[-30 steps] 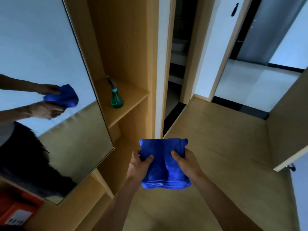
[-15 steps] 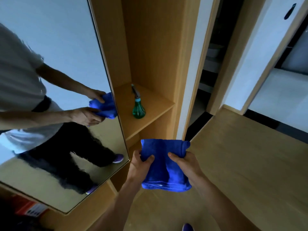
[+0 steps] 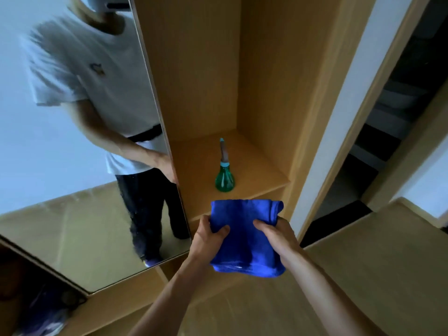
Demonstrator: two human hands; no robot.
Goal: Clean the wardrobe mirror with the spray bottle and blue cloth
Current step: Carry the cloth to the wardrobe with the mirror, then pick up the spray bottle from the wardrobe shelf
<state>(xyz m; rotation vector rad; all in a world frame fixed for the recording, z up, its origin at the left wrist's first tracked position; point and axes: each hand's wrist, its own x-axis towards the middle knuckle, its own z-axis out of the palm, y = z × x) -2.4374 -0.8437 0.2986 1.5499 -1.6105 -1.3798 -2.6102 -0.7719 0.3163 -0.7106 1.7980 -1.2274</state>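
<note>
Pinching the blue cloth (image 3: 244, 236) by its sides with left hand (image 3: 208, 238) and right hand (image 3: 278, 235), thumbs on top. Facing the spray bottle (image 3: 224, 177), upright on the shelf (image 3: 261, 170) beside the mirror (image 3: 60, 166). Ideally bunching it into one hand, freeing the other for spraying.

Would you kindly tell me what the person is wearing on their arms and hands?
Nothing: the left hand and right hand are ungloved, both forearms bare, with no watch or ring showing. The mirror reflects a white short-sleeved T-shirt.
</note>
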